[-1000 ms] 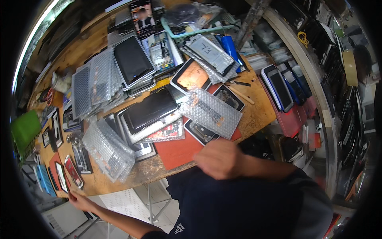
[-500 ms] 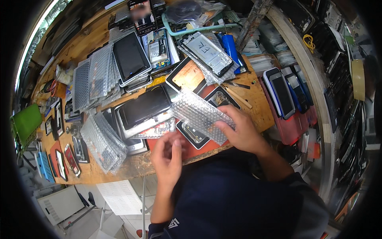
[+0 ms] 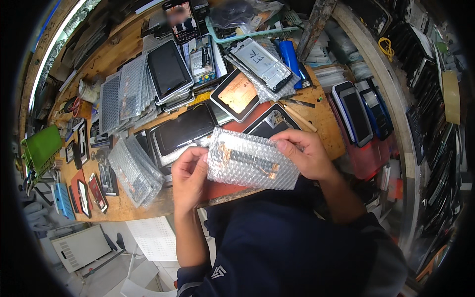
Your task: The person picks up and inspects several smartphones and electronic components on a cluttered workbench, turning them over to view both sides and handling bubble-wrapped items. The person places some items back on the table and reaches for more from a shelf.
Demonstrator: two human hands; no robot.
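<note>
A clear bubble-wrap pouch (image 3: 252, 161) is stretched between my hands above the bench's near edge. Through the plastic a flat part with a dark strip and copper-coloured flex cable shows. My left hand (image 3: 189, 175) pinches the pouch's left edge; my right hand (image 3: 308, 156) grips its upper right corner. Behind the pouch lies an opened tablet frame (image 3: 271, 122) on a red mat (image 3: 225, 190), partly covered. Left of it, a black screen panel (image 3: 184, 128) rests on white-edged devices. More bubble-wrapped parts (image 3: 137, 171) lie beside my left hand.
Stacked tablets (image 3: 168, 72) and bubble-wrapped sheets (image 3: 121, 101) fill the back left. A copper-coloured back panel (image 3: 237, 95), a metal frame (image 3: 262, 64) and a blue cylinder (image 3: 288, 57) lie farther back. Phones (image 3: 352, 114) sit on the right beside a wooden post (image 3: 316, 29).
My left hand has moved up and taken the pouch's left edge. The pouch has turned from a slant to nearly level, its broad face now toward me. The view has shifted slightly.
</note>
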